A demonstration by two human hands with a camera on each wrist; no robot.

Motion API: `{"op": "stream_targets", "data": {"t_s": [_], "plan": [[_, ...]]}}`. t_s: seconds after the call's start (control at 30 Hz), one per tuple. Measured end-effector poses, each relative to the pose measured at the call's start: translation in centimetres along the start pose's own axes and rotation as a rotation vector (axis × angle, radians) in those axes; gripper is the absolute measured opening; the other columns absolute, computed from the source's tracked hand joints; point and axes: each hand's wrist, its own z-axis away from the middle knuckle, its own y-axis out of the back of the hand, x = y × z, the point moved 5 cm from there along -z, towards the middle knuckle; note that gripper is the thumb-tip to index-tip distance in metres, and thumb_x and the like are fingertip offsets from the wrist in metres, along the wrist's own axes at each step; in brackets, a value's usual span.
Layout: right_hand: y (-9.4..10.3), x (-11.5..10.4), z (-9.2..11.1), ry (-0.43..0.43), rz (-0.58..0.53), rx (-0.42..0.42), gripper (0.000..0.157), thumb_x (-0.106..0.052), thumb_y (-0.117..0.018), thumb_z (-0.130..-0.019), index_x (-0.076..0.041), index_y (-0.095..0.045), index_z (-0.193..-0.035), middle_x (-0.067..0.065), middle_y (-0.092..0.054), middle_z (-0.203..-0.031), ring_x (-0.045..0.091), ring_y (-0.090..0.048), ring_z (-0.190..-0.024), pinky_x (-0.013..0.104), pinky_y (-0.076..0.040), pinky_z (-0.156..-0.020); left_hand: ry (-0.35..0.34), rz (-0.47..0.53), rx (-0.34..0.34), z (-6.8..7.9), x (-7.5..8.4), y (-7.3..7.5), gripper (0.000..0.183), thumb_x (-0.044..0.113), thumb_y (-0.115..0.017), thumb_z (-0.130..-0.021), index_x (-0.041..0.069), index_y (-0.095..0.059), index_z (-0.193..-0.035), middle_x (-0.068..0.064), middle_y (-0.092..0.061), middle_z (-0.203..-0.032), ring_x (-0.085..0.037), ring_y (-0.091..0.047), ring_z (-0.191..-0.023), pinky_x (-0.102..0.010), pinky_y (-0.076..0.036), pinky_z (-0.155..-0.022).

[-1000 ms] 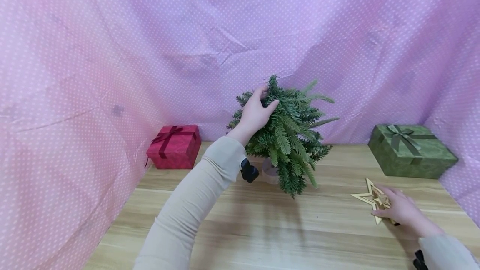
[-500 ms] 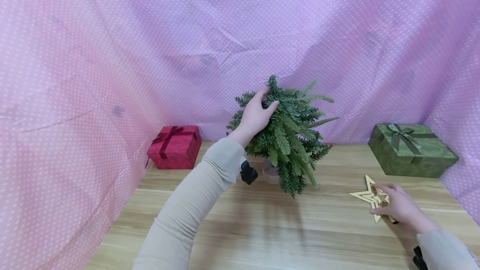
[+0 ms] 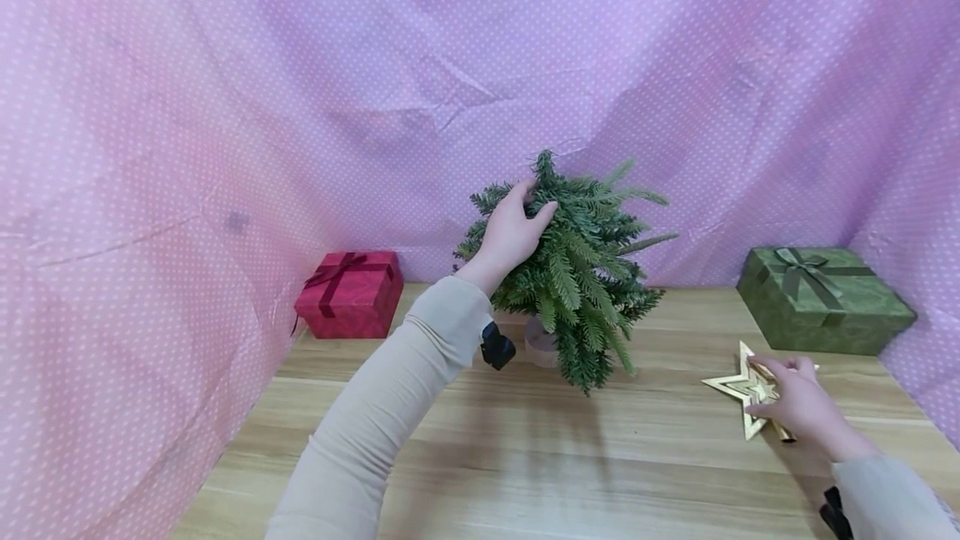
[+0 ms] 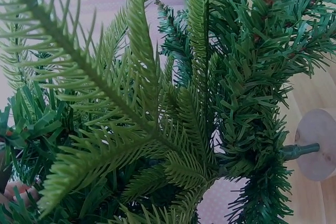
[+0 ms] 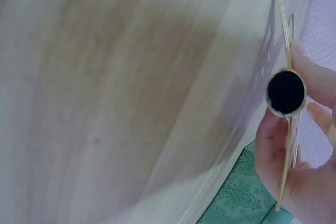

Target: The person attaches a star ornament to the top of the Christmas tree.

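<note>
**Gold Star Topper [image 3: 752, 390] in Hand**

Before me, a right hand [image 3: 806, 408] pinches the star near a green gift box [image 3: 825, 302]; a left hand [image 3: 512, 232] rests, thumb and fingers parted, in the upper branches of an artificial Christmas tree [image 3: 577, 273], whether gripping I can't tell. The topper looks light, stiff and slippery, its thin points likely easily bent; the tubular socket [image 3: 785, 436] seems the safest hold.
</note>
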Motion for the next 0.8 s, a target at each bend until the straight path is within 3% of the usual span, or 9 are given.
{"op": "stream_targets", "data": {"t_s": [0.2,0.4,0.5,0.6,0.63,0.73,0.8], "plan": [[0.0,0.3,-0.1,0.039,-0.002,-0.072,0.059,-0.006,-0.083,-0.061,0.013,-0.057,-0.111,0.040,-0.050,-0.106,0.055,-0.048,-0.096,0.064,-0.041,-0.077,0.000,-0.004,0.001,0.0,0.0,0.0,0.057,0.039,-0.049,-0.098,0.019,-0.031,-0.149,-0.006,-0.045,-0.144,-0.023,-0.045,-0.130,-0.041,-0.040,-0.104],[0.0,0.6,0.2,0.055,-0.040,-0.079,0.048,0.000,-0.078,-0.066,0.017,-0.059,-0.107,0.039,-0.055,-0.106,0.056,-0.049,-0.098,0.062,-0.039,-0.078,-0.015,0.009,-0.005,0.0,0.0,0.1,0.057,0.037,-0.049,-0.099,0.017,-0.031,-0.149,-0.007,-0.046,-0.143,-0.023,-0.046,-0.130,-0.040,-0.039,-0.105],[0.2,1.0,0.2,0.040,-0.068,-0.073,0.044,0.004,-0.075,-0.067,0.015,-0.060,-0.107,0.037,-0.057,-0.108,0.021,-0.059,-0.094,0.042,-0.046,-0.077,-0.018,0.010,-0.013,0.0,0.0,0.1,0.058,0.037,-0.049,-0.099,0.016,-0.030,-0.149,-0.007,-0.046,-0.143,-0.023,-0.045,-0.130,-0.040,-0.039,-0.106],[0.3,1.5,0.5,-0.009,-0.141,-0.102,0.041,0.005,-0.070,-0.071,0.013,-0.060,-0.110,0.027,-0.063,-0.105,-0.003,-0.050,-0.074,0.024,-0.044,-0.062,-0.018,0.011,-0.013,0.0,0.0,0.2,0.058,0.037,-0.049,-0.099,0.016,-0.030,-0.149,-0.007,-0.045,-0.143,-0.023,-0.045,-0.130,-0.040,-0.038,-0.107],[0.3,1.7,0.6,-0.026,-0.166,-0.111,0.040,0.005,-0.069,-0.073,0.011,-0.061,-0.111,0.020,-0.066,-0.103,-0.008,-0.044,-0.068,0.020,-0.040,-0.057,-0.018,0.013,-0.012,0.0,0.0,0.2,0.058,0.037,-0.049,-0.099,0.016,-0.030,-0.149,-0.007,-0.045,-0.143,-0.023,-0.044,-0.131,-0.040,-0.038,-0.107],[0.1,2.3,0.8,-0.076,-0.210,-0.148,0.039,0.002,-0.069,-0.076,0.010,-0.061,-0.114,0.010,-0.065,-0.101,-0.003,-0.044,-0.063,0.020,-0.042,-0.056,-0.013,0.019,-0.004,0.1,0.0,0.1,0.058,0.038,-0.050,-0.098,0.018,-0.031,-0.149,-0.007,-0.046,-0.144,-0.022,-0.045,-0.130,-0.040,-0.039,-0.105],[0.1,2.7,0.7,-0.100,-0.195,-0.170,0.041,-0.002,-0.071,-0.077,0.009,-0.061,-0.115,0.013,-0.065,-0.103,-0.008,-0.044,-0.070,0.019,-0.042,-0.059,-0.010,0.026,-0.001,0.1,-0.1,0.1,0.058,0.038,-0.051,-0.098,0.018,-0.031,-0.149,-0.007,-0.046,-0.144,-0.022,-0.045,-0.130,-0.041,-0.040,-0.104]]}}
